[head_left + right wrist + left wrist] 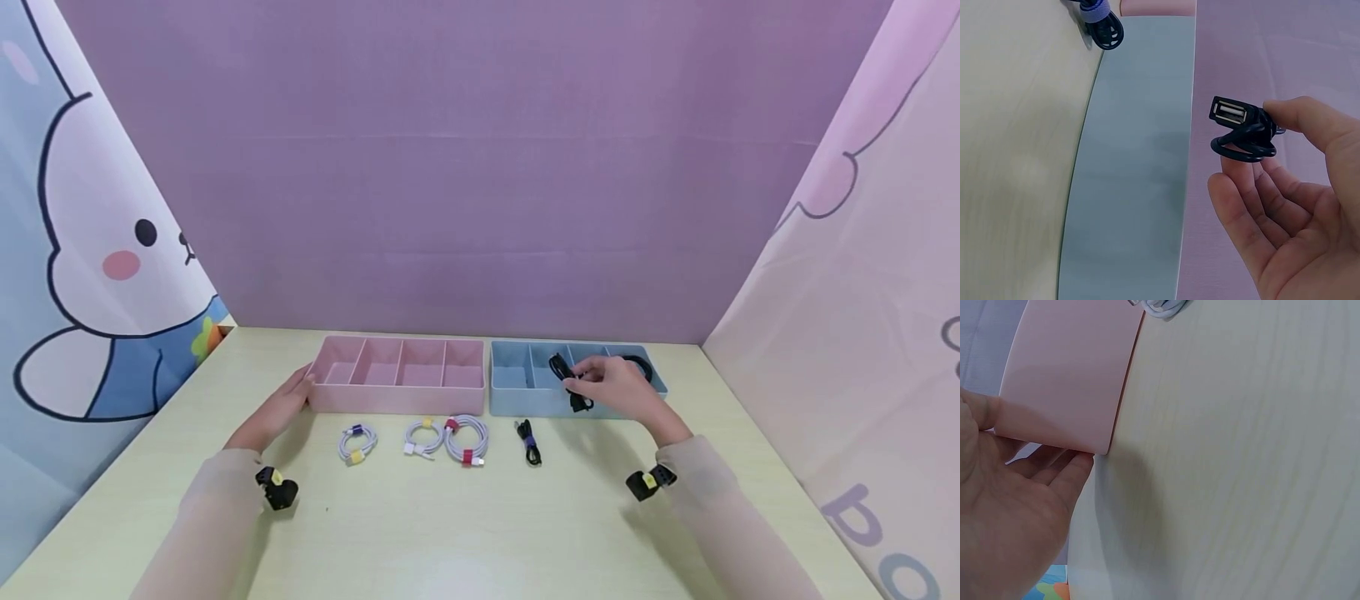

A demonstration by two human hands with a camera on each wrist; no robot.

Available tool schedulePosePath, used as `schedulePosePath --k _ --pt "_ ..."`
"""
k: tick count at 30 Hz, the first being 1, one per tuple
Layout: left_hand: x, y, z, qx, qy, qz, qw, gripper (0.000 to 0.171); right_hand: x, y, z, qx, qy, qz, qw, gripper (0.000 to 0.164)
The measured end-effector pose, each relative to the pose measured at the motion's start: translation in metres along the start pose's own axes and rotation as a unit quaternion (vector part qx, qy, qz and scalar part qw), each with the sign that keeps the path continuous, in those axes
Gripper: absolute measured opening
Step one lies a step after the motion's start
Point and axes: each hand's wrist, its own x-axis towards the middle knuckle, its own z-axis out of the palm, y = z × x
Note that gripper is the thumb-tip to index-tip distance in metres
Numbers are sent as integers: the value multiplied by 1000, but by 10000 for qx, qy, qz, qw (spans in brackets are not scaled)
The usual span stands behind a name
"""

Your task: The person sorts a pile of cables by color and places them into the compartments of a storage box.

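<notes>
While the left hand (281, 402) rests its fingers against the outer end of the pink box (397, 402), we see the right hand (618, 387) pinching a coiled black USB cable (1244, 131) between thumb and fingers, its socket end jutting past the thumb tip. We find the hands well apart from each other. Beneath the right hand stands the blue box (525, 405), and the pinched cable is above its rim; we cannot tell exactly which compartment it is over. Beside the back of the right hand, we spot another black cable (641, 363) in the blue box's end compartment.

On the table (450, 533) between the hands, nearer to us than the boxes, we count four coils. Closest to the left hand lies a small white cable (343, 442) with blue and yellow ties; farther inward, a yellow-tied white cable (422, 450) sits just beside a larger red-tied white cable (483, 437). Nearest the right hand lies a purple-tied black cable (528, 442).
</notes>
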Motion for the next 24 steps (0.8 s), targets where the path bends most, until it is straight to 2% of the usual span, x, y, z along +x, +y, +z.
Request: schedulePosePath --k 16,24 --pt "0 0 -1 35 -52 -31 10000 74 9 -4 -8 268 4 242 9993 45" --pt "0 1 -2 7 -72 -64 10000 75 12 -5 -9 211 90 233 9995 49"
